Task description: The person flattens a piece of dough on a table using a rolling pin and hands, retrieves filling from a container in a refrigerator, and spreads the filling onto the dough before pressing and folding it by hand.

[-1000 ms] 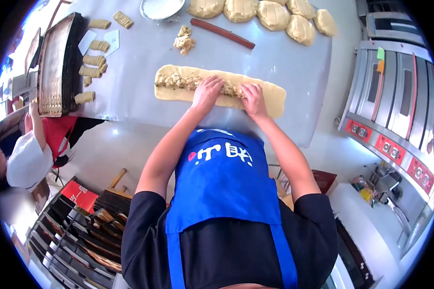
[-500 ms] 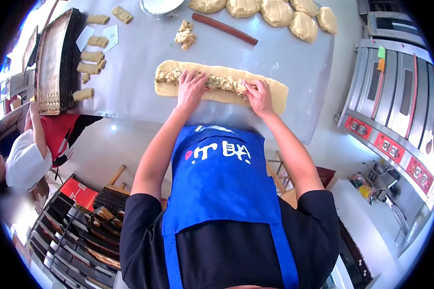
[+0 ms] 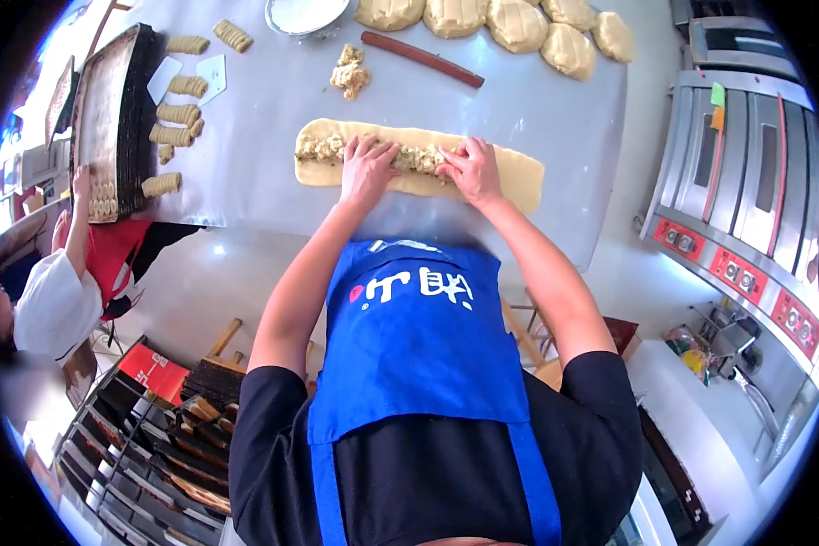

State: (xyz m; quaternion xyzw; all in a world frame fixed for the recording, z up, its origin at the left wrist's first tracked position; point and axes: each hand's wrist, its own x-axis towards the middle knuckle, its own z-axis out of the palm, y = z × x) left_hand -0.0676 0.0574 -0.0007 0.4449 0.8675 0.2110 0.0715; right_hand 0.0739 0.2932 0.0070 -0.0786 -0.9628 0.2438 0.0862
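Note:
A long flat strip of dough [image 3: 517, 178] lies across the table in front of me. Along its middle runs a line of crumbly pale filling [image 3: 419, 159]. My left hand [image 3: 369, 173] rests over the left part of that line, its fingers bent a little and apart, touching the filling. On the right, my right hand [image 3: 475, 173] has thumb and fingers drawn together on the filling's end; the fingertips are partly hidden. Beyond the strip sit a small heap of the same filling [image 3: 349, 73] and a brown rolling pin [image 3: 423, 59].
Several rounded dough pieces [image 3: 519, 25] lie at the back beside a bowl of white stuff [image 3: 306, 13]. To the left are ridged dough rolls [image 3: 175, 136], white scrapers [image 3: 212, 76] and a dark-rimmed tray [image 3: 109, 118], with another person's arm [image 3: 79, 223] near it. Ovens [image 3: 737, 173] stand right.
My right hand has moved left along the strip, and the filling's right end now lies further left. My left hand stays nearly in place. The other person's hand has shifted at the tray.

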